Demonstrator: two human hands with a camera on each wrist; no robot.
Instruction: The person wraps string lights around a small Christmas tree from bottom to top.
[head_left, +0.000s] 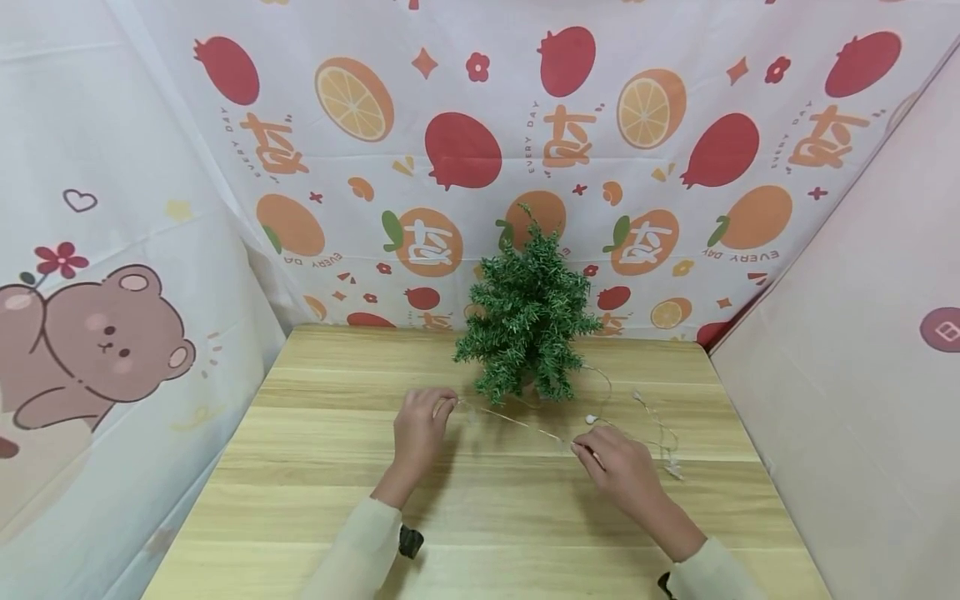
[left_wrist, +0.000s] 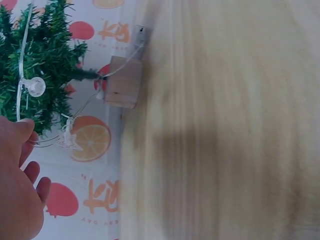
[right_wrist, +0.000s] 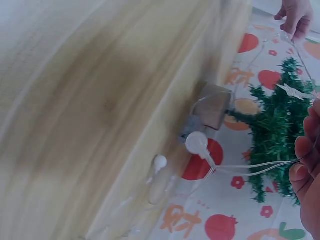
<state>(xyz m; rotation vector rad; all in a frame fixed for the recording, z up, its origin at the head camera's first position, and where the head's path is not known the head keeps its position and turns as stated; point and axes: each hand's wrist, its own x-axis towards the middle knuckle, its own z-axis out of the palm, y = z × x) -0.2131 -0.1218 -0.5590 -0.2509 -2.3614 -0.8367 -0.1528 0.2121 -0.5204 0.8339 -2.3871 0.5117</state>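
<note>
A small green artificial Christmas tree (head_left: pixel 528 317) stands at the back of the table on a wooden block base (left_wrist: pixel 124 82). In front of it, a thin clear string of lights (head_left: pixel 517 422) stretches between the two hands. My left hand (head_left: pixel 422 425) pinches one part of the wire between thumb and forefinger. A round clear bulb (left_wrist: pixel 36 86) and a star-shaped one (left_wrist: pixel 69 139) hang near those fingers. Farther right, my right hand (head_left: pixel 615 462) pinches the wire, with a star light (right_wrist: pixel 295 92) and a round white bulb (right_wrist: pixel 196 143) close by.
More of the light string (head_left: pixel 663 429) lies loosely on the table right of the tree. A small clear box-like piece (right_wrist: pixel 190 127) sits beside the wooden base. The wooden table (head_left: pixel 300 467) meets a fruit-print cloth (head_left: pixel 465 83) behind and a bear-print cloth (head_left: pixel 112 333) at left.
</note>
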